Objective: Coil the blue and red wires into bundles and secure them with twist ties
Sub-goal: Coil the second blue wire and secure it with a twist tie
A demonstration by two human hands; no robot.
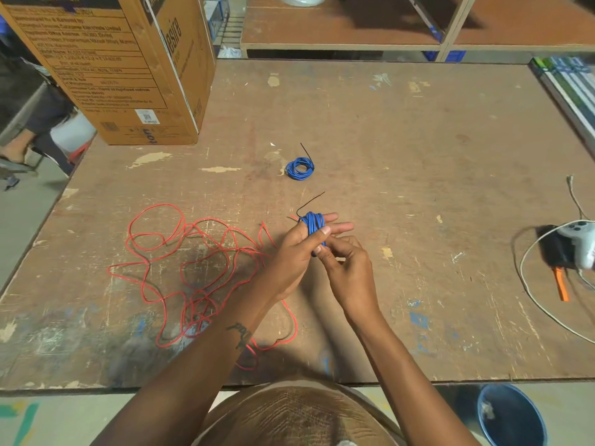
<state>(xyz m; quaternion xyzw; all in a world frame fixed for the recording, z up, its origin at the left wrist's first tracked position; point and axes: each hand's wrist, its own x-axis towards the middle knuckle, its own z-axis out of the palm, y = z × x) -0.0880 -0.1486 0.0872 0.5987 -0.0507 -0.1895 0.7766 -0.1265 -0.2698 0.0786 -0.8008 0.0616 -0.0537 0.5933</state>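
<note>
Right now your left hand (297,249) serves as the form: the blue coil (314,228) is wound around its straight fingers, with the thumb pressed over the loops so they cannot spring loose. Your right hand (346,268) sits just behind and to the right of the coil, its fingertips curled in a narrow pinch at the coil's near edge; whether they hold wire or tie there, I cannot tell. A black twist tie (310,202) is hooked at the far side of the coil, its free end sticking up and away from you, which suggests you are about to wrap it round the loops.

Keeping the coil on your fingers makes sense, since it holds the loops together until the tie is closed.

Farther out from your hands, a finished blue bundle (300,169) lies on the surface (418,140), already bound with its own dark tie. To the left of your left hand, the red wire (193,268) sprawls loose and tangled, partly passing under your forearm, not yet coiled.

My judgement: one blue bundle is done, this one needs its tie twisted, and the red remains. The risk is loops slipping off your fingertips while you twist.
</note>
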